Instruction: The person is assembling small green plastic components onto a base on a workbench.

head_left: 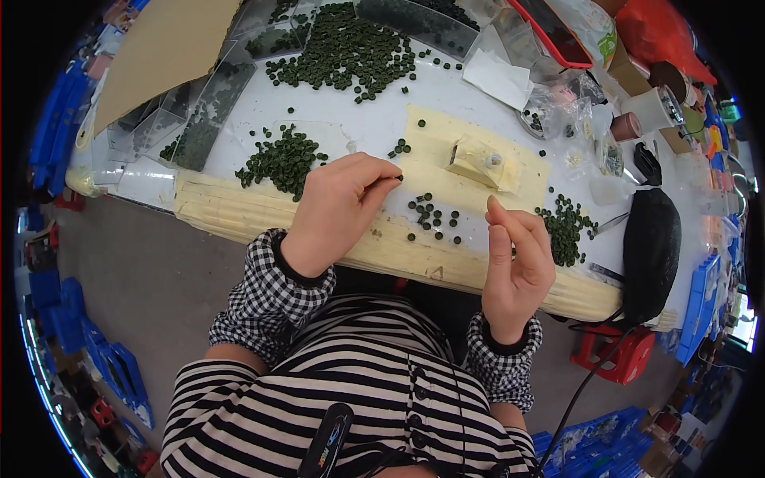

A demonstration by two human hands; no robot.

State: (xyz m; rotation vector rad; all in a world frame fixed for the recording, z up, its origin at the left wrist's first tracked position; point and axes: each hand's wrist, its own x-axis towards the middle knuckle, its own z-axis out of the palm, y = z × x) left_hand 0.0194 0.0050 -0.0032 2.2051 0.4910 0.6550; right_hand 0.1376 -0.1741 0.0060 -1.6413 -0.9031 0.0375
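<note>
My left hand point(339, 209) is closed in a pinch over the front of the table, with a small dark green round piece point(400, 178) between thumb and fingertip. Facing it, my right hand point(519, 267) has its thumb and forefinger drawn together; anything between them is too small to make out. Several loose green pieces point(434, 215) lie on the table between the hands. Just beyond stands a tape-wrapped block point(472, 159) with a small pale knob on top, set on cream tape point(430, 143). One small heap of green pieces point(283, 162) is beside my left hand, another heap point(567, 229) beside my right.
A large pile of green pieces point(343, 48) spreads across the far table, near clear bins point(211, 107) and a cardboard sheet point(163, 52). White paper point(498, 78) and a red-edged tray point(554, 32) lie far right. A black pouch point(652, 247) hangs at the right edge.
</note>
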